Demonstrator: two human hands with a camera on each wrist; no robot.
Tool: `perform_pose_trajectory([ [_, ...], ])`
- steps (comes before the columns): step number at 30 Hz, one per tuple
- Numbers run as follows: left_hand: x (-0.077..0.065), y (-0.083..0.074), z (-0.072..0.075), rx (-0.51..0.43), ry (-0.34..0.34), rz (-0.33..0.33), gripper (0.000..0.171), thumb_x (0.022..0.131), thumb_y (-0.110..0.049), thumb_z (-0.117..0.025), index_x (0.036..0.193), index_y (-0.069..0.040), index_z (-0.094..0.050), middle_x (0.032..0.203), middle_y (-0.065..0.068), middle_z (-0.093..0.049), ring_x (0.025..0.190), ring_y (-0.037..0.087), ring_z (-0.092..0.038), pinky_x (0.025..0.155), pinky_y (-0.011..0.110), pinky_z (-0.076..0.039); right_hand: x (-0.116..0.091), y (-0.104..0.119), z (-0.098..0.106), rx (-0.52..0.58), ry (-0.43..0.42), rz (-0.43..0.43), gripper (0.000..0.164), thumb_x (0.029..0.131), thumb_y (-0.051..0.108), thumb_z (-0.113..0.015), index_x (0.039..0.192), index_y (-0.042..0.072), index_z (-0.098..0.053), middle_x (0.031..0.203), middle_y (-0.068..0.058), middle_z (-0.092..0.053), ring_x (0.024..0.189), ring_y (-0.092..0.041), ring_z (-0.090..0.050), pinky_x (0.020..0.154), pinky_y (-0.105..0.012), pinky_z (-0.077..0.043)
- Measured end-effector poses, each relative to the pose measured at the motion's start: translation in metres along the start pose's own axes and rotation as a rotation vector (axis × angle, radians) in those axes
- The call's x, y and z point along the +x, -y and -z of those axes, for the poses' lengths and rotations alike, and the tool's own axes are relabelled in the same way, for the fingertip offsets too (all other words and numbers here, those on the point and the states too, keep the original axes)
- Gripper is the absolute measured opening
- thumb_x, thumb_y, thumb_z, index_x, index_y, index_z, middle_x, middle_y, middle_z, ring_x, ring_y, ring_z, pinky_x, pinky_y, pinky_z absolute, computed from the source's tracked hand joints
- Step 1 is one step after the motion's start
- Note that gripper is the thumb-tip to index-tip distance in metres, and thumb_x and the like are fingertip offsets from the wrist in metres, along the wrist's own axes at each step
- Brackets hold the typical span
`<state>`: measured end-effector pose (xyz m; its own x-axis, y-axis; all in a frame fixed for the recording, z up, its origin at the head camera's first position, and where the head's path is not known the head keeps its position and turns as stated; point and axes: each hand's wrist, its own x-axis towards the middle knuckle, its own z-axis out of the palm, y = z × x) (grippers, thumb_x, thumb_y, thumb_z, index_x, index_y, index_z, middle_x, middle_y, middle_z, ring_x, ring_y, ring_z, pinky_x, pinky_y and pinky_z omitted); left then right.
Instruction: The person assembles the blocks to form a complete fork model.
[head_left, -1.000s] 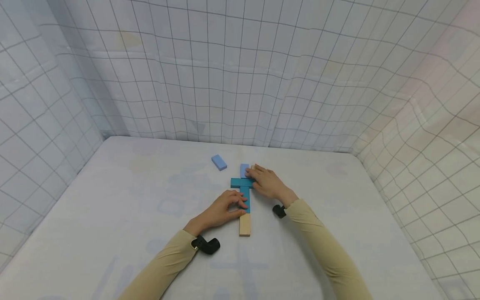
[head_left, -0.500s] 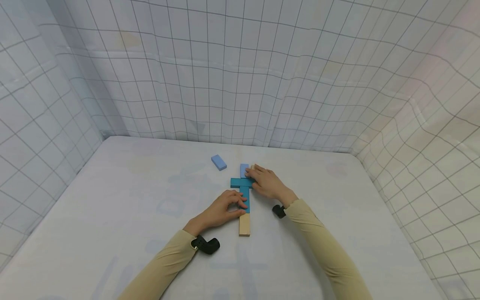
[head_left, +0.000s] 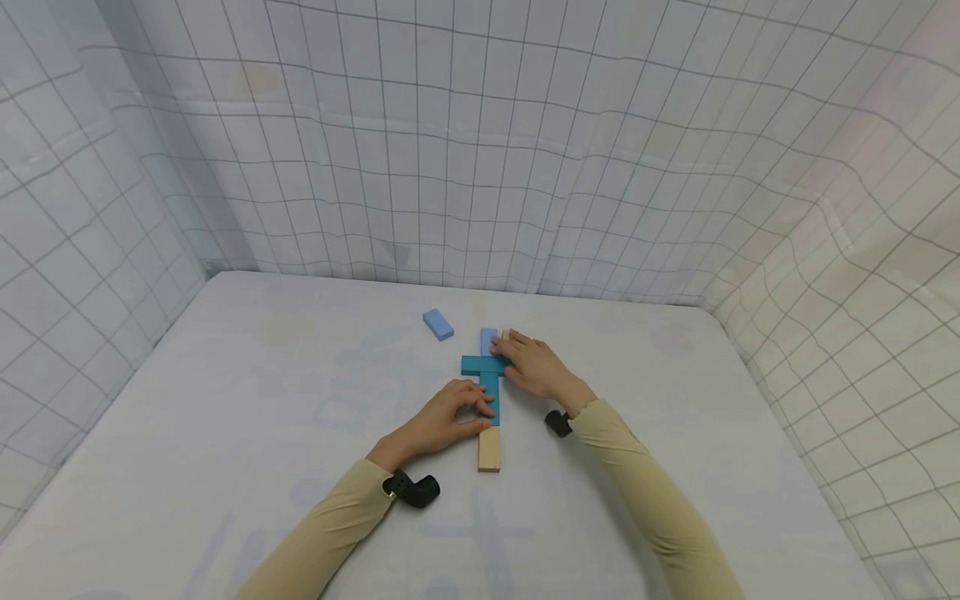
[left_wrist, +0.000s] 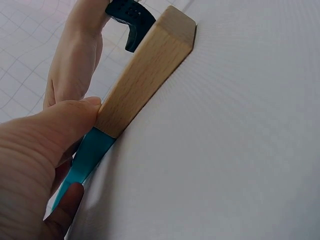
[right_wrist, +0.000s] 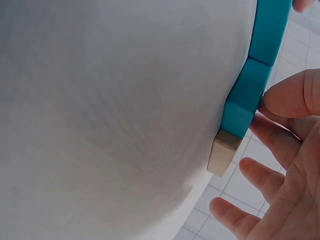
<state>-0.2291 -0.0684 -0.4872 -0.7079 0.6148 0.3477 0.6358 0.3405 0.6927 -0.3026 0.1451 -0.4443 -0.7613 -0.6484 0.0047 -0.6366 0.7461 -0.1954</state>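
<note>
In the head view, two teal blocks form a T: a lengthwise block [head_left: 489,385] and a crossbar block [head_left: 476,366]. A wooden block [head_left: 489,450] continues the stem on the near side. My left hand [head_left: 442,419] comes from the left, its thumb at the wood-teal joint and its bent fingers touching the lengthwise block. Beyond the crossbar are a light blue block [head_left: 487,338] and another wooden block [head_left: 506,334], partly hidden by my right hand [head_left: 536,367]. The right thumb touches the crossbar, seen in the right wrist view; the other fingers extend loosely forward.
A loose light blue block [head_left: 438,325] lies at an angle behind and left of the row. The white table [head_left: 247,400] is backed by a grid-patterned curtain [head_left: 465,150], which also hangs at both sides. Each wrist carries a black camera.
</note>
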Motion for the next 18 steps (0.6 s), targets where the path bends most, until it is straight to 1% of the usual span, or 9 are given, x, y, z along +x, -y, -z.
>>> perform_pose_trajectory([
  [11,0.0000,0.0005,-0.0007,0.002,-0.007,-0.004,0.008,0.089,-0.016,-0.069,0.096,-0.013,-0.067,0.119,0.006,-0.057,0.123,0.026,-0.043,0.106,0.044,-0.029,-0.0006,0.0012,0.0012,0.007,0.007,-0.002,0.043,0.097,0.012,-0.047,0.140,0.008,-0.047,0.147,-0.008,-0.038,0.138,-0.031,-0.025,0.107,-0.052,-0.026],
  [18,-0.0006,-0.0010,-0.0007,0.000,-0.010,0.007,0.008,0.089,-0.016,-0.069,0.096,-0.014,-0.068,0.119,0.006,-0.056,0.123,0.026,-0.044,0.105,0.044,-0.030,-0.0008,0.0012,0.0000,0.036,-0.024,0.015,0.040,0.097,0.011,-0.048,0.137,0.007,-0.050,0.145,-0.009,-0.041,0.137,-0.031,-0.027,0.107,-0.051,-0.027],
])
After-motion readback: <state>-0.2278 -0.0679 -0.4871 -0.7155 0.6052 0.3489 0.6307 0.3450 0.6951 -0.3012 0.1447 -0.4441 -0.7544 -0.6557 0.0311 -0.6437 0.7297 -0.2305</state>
